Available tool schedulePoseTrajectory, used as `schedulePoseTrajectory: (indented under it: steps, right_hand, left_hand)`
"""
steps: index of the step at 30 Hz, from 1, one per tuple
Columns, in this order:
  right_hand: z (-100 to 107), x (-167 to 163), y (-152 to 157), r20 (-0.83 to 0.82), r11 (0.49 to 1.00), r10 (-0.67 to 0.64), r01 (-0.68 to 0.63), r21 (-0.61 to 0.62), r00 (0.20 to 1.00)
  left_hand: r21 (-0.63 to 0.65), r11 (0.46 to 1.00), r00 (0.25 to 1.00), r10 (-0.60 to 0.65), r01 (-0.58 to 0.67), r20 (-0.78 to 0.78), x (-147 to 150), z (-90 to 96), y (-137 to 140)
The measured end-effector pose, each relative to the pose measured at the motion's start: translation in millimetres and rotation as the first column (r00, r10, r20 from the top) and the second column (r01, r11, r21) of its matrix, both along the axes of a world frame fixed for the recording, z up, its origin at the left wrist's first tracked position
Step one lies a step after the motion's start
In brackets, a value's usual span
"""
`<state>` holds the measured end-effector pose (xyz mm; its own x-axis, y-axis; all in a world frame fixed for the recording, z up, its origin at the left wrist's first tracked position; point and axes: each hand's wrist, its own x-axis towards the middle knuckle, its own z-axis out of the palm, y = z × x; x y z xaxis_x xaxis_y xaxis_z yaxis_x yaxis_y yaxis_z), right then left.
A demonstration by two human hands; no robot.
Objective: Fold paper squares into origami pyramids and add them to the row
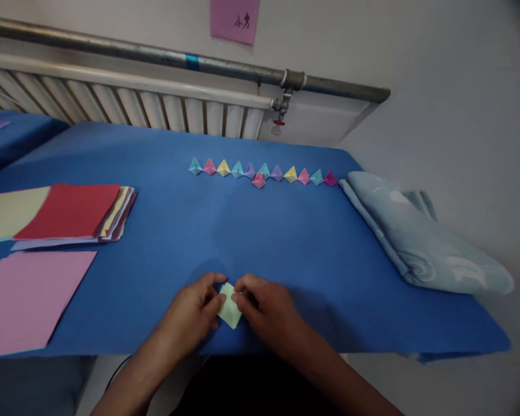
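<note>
A small piece of pale green folded paper (231, 312), diamond-shaped, lies near the front edge of the blue-covered table (169, 254). My left hand (195, 309) pinches its left side, the thumb on top and the index finger curled at the upper corner. From the other side my right hand (268, 306) grips the upper right edge between thumb and bent fingers. Both thumbs press on the paper's face. The undersides of the fingers are partly hidden.
A row of folded paper pieces (277, 173) in several colours stands towards the back. Coloured paper sheets (69, 211) are stacked at left, with pink sheets (34, 300) in front. A folded pale blanket (416, 237) lies at right. Behind the table are a radiator (173, 112) and a pipe (134, 52).
</note>
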<state>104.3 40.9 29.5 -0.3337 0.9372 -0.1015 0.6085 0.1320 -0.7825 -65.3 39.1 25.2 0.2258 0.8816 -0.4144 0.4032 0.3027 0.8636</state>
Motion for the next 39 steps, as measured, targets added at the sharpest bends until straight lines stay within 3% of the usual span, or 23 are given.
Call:
schedulePoseTrajectory:
  steps: [4,8,10,15,18,23,29,36,39]
  right_hand:
    - [-1.0,-2.5,-0.3,0.230,0.983,0.099,-0.132,0.130,0.968]
    - [-1.6,-4.7,-1.3,0.397,0.957,0.139,-0.227,0.183,0.907]
    - [-2.6,-4.0,-2.2,0.432,0.944,0.140,-0.252,0.214,0.891]
    - [-8.4,5.5,-3.2,0.310,0.896,0.159,-0.269,0.354,0.937]
    - [-11.8,13.1,-4.4,0.205,0.868,0.204,-0.274,0.413,0.957]
    - [-16.5,19.8,-8.2,0.256,0.840,0.266,-0.353,0.411,0.929]
    - [-15.8,24.2,-12.0,0.314,0.810,0.249,-0.375,0.452,0.916]
    - [-11.3,29.9,-15.1,0.308,0.803,0.304,-0.417,0.426,0.901]
    - [-11.6,29.2,-15.9,0.313,0.791,0.279,-0.402,0.461,0.908]
  left_hand:
    - [0.170,0.971,0.937,-0.102,0.166,-0.333,3.8,5.3,4.3]
    - [0.182,0.926,0.742,-0.136,0.331,-0.657,0.2,6.7,2.3]
    - [0.288,0.875,0.702,-0.080,0.390,-0.707,-4.9,4.0,-1.7]
    - [0.676,0.585,0.849,-0.042,0.448,-0.526,-16.8,-12.9,-11.1]
    - [0.745,0.510,0.877,-0.041,0.429,-0.478,-20.5,-22.6,-13.7]
    - [0.740,0.453,0.852,-0.093,0.497,-0.515,-25.4,-29.5,-18.3]
    - [0.723,0.402,0.817,-0.132,0.562,-0.562,-28.8,-26.2,-23.4]
    - [0.717,0.448,0.826,-0.097,0.534,-0.555,-24.9,-15.8,-24.8]
    - [0.737,0.438,0.839,-0.083,0.515,-0.538,-24.7,-17.2,-23.3]
